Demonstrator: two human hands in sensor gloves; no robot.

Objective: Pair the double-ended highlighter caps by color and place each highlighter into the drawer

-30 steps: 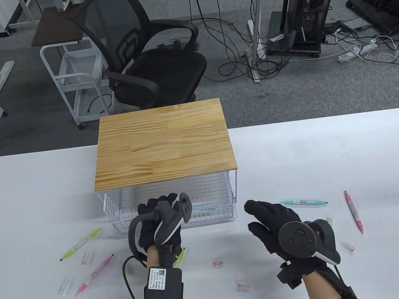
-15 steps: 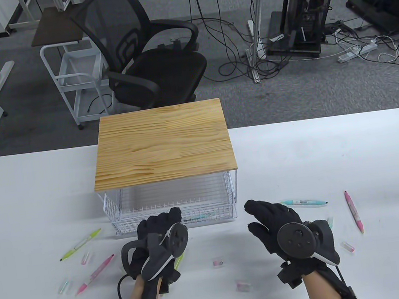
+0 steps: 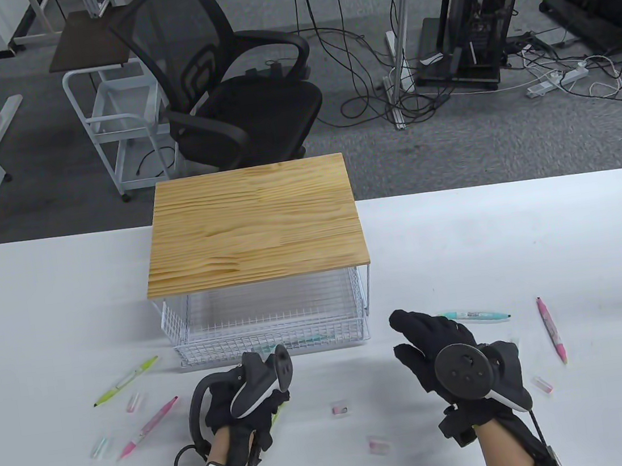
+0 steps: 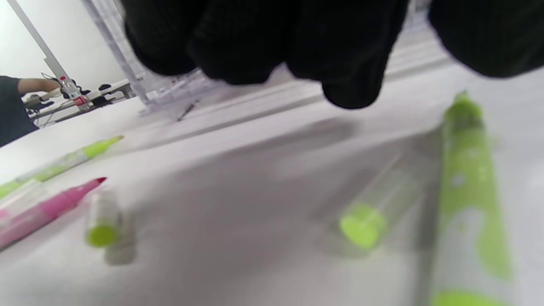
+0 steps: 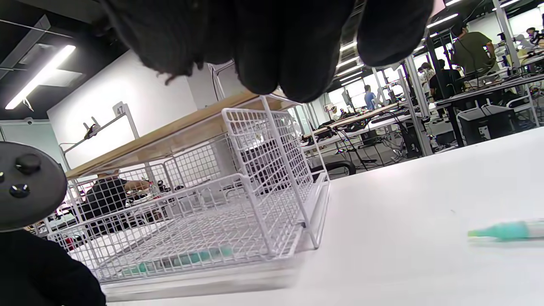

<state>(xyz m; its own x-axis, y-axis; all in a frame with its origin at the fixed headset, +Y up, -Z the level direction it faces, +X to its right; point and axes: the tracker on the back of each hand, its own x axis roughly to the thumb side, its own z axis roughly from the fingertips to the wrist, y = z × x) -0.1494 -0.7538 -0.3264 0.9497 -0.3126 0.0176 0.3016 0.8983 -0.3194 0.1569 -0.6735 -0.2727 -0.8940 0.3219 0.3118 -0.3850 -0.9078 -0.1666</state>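
Note:
The white wire drawer (image 3: 271, 342) stands pulled out under a wooden-topped shelf (image 3: 252, 223), and a teal highlighter (image 3: 305, 340) lies inside it (image 5: 182, 259). My left hand (image 3: 270, 404) hovers in front of the drawer, just over a green highlighter (image 4: 467, 191) and a loose green cap (image 4: 365, 219). Its fingers (image 4: 352, 80) hang down and hold nothing. My right hand (image 3: 410, 334) floats right of the drawer, fingers straight and empty. A second teal highlighter (image 3: 473, 315) lies just beyond it.
On the left lie a green highlighter (image 3: 126, 380), a pink highlighter (image 3: 149, 428) and two caps (image 3: 133, 403) (image 3: 100, 447). Pink caps (image 3: 340, 410) (image 3: 378, 444) sit between my hands. Far right are a pink highlighter (image 3: 551, 330) and a cap (image 3: 541, 384).
My left hand drew back from the drawer toward the table's front and sank over the green highlighter, leaving the teal highlighter in the drawer. The right hand drifted slightly right.

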